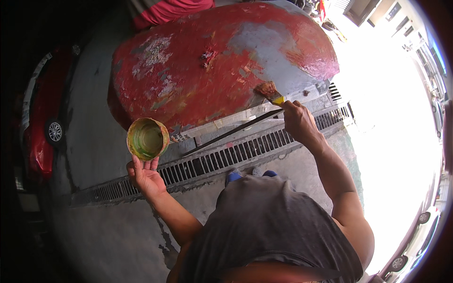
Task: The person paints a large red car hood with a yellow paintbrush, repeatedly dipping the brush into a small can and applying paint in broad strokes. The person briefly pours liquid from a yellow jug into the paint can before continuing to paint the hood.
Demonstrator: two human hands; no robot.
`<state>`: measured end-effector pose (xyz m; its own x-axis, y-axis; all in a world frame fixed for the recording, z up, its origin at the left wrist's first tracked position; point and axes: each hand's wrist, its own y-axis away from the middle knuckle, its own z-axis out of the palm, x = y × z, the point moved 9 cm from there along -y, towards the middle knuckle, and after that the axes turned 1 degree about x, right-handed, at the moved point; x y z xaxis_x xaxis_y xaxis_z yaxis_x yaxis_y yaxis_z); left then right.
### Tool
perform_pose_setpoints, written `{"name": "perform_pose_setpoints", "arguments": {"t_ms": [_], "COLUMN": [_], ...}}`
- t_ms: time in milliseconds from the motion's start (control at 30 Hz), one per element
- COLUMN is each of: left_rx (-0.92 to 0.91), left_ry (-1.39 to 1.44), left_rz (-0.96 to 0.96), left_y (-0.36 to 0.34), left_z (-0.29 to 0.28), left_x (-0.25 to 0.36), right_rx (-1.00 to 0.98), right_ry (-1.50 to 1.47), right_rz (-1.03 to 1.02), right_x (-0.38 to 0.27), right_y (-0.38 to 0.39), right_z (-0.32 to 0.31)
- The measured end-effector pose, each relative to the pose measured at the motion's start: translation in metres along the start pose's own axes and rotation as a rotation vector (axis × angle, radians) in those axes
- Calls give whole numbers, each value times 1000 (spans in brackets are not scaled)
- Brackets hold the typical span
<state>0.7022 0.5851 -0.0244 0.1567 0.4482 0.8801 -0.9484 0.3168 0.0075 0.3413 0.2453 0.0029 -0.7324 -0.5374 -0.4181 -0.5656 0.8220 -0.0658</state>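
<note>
We are gripping a yellow-handled paintbrush (pixel 271 91) in our right hand (pixel 298 120) against the red, peeling panel's (pixel 212 61) lower edge, our left hand (pixel 145 176) cradling a round, paint-stained tin (pixel 147 138)

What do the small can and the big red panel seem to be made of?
The can looks like metal, its inside smeared with greenish-yellow residue. The red panel seems to be a painted car body part, probably sheet metal: glossy red paint peels away and shows grey patches.

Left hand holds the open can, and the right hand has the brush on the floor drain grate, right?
Not quite. The left hand does hold the open can, but the right hand has the brush on the red panel, not the drain grate. The head view shows it.
</note>
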Motion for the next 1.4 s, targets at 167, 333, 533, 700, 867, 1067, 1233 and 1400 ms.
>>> {"name": "perform_pose_setpoints", "arguments": {"t_ms": [167,333,533,700,867,1067,1233,1400], "left_rx": [13,-40,20,-31,-64,-47,-25,13], "left_ry": [-4,0,-23,-21,-25,-68,-128,-150], "left_rz": [-36,-1,3,6,34,77,122,141], "left_y": [-7,-14,-21,-22,-14,8,45,102], "left_z": [4,25,10,27,50,61,104,184], "left_x": [-6,-6,-4,-8,-7,-11,-31,-72], "right_rx": [274,260,27,201,267,-3,39,72], "right_ry": [-169,-60,-115,-174,-10,-243,-609,-648], "right_rz": [-180,-76,-130,-109,-36,-245,-272,-309], "right_x": [-13,-25,-48,-35,-25,-35,23,140], "right_y": [-56,-107,-54,-109,-159,-109,-89,-75], "right_z": [-23,-10,-5,-22,-11,-4,-51,-84]}}
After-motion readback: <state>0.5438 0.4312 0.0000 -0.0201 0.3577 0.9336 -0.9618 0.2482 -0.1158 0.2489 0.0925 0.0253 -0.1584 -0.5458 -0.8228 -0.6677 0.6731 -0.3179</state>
